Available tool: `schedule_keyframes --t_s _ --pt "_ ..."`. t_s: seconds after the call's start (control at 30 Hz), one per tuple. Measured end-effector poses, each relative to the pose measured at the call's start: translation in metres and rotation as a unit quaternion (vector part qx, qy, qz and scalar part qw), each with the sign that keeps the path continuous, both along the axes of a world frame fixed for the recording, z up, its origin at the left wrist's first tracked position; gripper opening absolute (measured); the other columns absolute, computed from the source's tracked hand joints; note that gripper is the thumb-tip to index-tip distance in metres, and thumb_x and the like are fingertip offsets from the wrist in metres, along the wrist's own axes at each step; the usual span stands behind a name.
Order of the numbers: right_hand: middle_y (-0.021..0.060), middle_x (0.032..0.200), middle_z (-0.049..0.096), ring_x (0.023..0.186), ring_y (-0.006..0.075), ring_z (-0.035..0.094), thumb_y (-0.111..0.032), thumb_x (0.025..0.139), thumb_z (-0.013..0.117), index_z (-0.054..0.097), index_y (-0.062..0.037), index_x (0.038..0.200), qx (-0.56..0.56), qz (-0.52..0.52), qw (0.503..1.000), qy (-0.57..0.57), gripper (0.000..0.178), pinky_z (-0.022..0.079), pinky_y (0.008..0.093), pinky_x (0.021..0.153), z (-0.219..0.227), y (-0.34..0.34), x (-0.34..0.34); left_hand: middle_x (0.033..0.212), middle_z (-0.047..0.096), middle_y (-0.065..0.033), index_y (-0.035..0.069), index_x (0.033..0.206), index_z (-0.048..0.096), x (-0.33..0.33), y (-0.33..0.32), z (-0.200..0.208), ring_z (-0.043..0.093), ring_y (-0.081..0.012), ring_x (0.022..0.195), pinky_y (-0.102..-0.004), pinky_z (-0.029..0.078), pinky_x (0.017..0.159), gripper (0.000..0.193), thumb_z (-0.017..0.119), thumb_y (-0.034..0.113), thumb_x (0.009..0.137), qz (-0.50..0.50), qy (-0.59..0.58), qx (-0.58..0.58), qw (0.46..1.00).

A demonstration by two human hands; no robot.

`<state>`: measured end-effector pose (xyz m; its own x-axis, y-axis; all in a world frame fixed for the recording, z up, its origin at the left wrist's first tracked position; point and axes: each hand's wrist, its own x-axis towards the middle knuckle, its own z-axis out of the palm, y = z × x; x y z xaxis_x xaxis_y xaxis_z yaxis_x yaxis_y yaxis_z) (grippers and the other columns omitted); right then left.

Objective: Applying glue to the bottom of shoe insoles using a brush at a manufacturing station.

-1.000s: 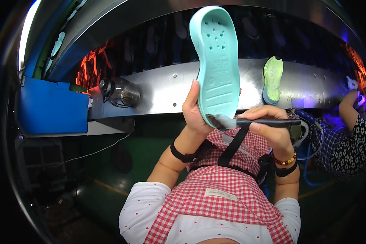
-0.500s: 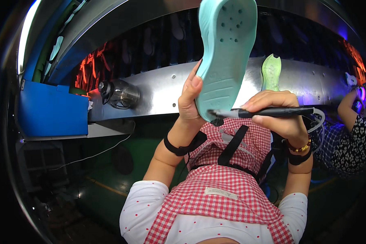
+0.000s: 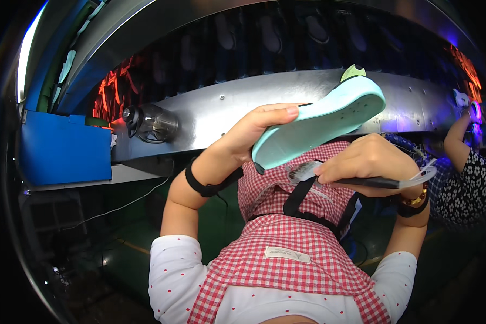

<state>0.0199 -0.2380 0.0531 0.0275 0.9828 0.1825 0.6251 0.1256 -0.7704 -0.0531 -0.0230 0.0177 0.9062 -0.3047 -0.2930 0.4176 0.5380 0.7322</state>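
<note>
My left hand (image 3: 262,123) is closed round the heel end of a turquoise shoe sole (image 3: 318,128). The sole is tilted on its side in front of me, with its toe end up to the right and small holes showing there. In my right hand (image 3: 368,161) is a black pen-shaped brush (image 3: 368,182), with a clear tube running from its back end. The fingers are closed round it, apart from the sole, at apron height. The brush's tip is hard to tell from the grey print on the apron. Behind the sole's toe, a light green sole (image 3: 353,72) is partly hidden.
A metal ledge (image 3: 202,116) runs across in front, with a dark clear-sided jug (image 3: 155,123) on its left. Rows of soles hang in the dark space beyond. A blue box (image 3: 65,148) stands at left. Another person's arm (image 3: 454,137) is at the far right.
My left hand has lowered the turquoise sole and turned it from upright to slanting rightward. My right hand has drawn the brush off the sole's heel and moved slightly lower.
</note>
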Motion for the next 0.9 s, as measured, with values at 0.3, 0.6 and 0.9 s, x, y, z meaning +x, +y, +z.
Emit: schedule_keyframes --t_s 0.3,0.6,0.9 --pt "0.0039 0.094 0.063 0.072 0.0230 0.061 -0.009 0.070 0.053 0.061 -0.0094 0.088 -0.010 0.017 0.994 -0.107 0.019 0.048 0.0305 0.059 0.009 -0.003 0.000 0.107 0.056 -0.0134 -0.003 0.117 0.047 -0.014 0.007 -0.003 0.057 -0.0155 0.091 -0.0254 0.045 0.080 0.043 0.054 0.022 0.083 -0.043 0.081 0.050 0.995" --pt "0.0087 0.089 0.064 0.078 0.0248 0.062 -0.006 0.072 0.058 0.061 -0.0062 0.087 0.006 -0.048 0.997 -0.067 0.015 0.049 0.0304 0.065 -0.001 -0.009 0.015 0.104 0.057 -0.0155 -0.005 0.119 0.045 -0.017 0.016 -0.003 0.059 -0.0169 0.086 -0.0254 0.050 0.073 0.046 0.053 0.024 0.084 -0.008 0.060 0.066 0.996" --pt "0.0144 0.086 0.064 0.078 0.0224 0.063 -0.005 0.073 0.065 0.061 0.0018 0.093 0.055 -0.114 0.976 0.179 0.022 0.050 0.0294 0.070 -0.022 -0.001 0.005 0.112 0.053 -0.0150 -0.002 0.124 0.037 -0.017 0.011 -0.040 0.058 -0.0206 0.094 -0.0317 0.049 0.079 0.049 0.046 0.029 0.087 0.035 0.046 -0.127 0.990"
